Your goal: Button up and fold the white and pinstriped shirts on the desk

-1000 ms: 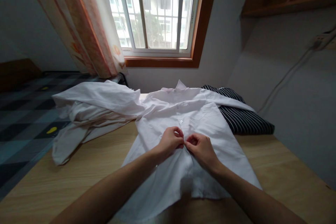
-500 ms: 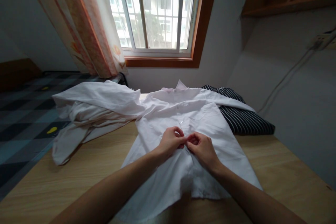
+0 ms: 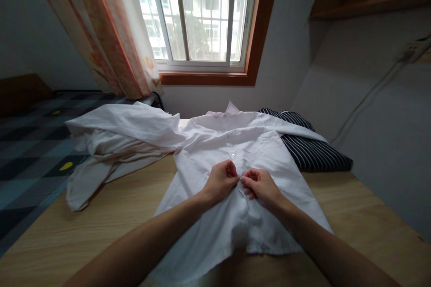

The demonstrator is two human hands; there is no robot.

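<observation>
A white button-up shirt [image 3: 198, 175] lies front side up, its collar toward the window and its hem toward me. Over the middle of its front placket, my left hand [image 3: 220, 180] pinches the cloth between thumb and fingers. Close beside it, my right hand [image 3: 261, 186] pinches the placket too, the fingertips of both hands nearly touching. Whatever small part sits between the fingertips is hidden. Just above the hands a button [image 3: 233, 155] shows on the placket.
The shirt rests on a wooden table [image 3: 128, 202]. Crumpled pale cloth [image 3: 111, 148] lies at the left, and a black-and-white striped cloth [image 3: 313, 152] at the right under a sleeve. Beyond are a checked bed [image 3: 33, 152], a curtain [image 3: 117, 31] and a window [image 3: 205, 18].
My left fingers have curled in more tightly, and my right hand has turned slightly, its lower fingers now showing beneath. Both hands stay at the same part of the placket.
</observation>
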